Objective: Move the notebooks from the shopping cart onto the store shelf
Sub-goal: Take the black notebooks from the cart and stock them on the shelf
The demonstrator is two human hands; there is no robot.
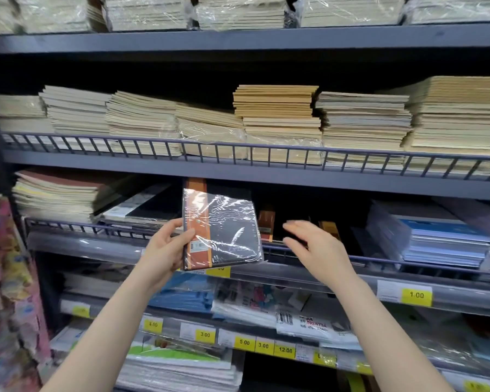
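Observation:
My left hand grips a plastic-wrapped pack of black notebooks with an orange spine band, holding it upright by its left edge in front of the middle shelf. Another notebook of the same kind stands just behind it on that shelf. My right hand hovers to the right of the pack with fingers spread and holds nothing. Behind that hand, similar black and orange notebooks stand in the shelf gap. The shopping cart is out of view.
A wire rail fronts the middle shelf. Stacks of beige exercise books fill the shelf above. A blue and white notebook stack lies to the right, a brown-topped stack to the left. Price labels line the lower shelves.

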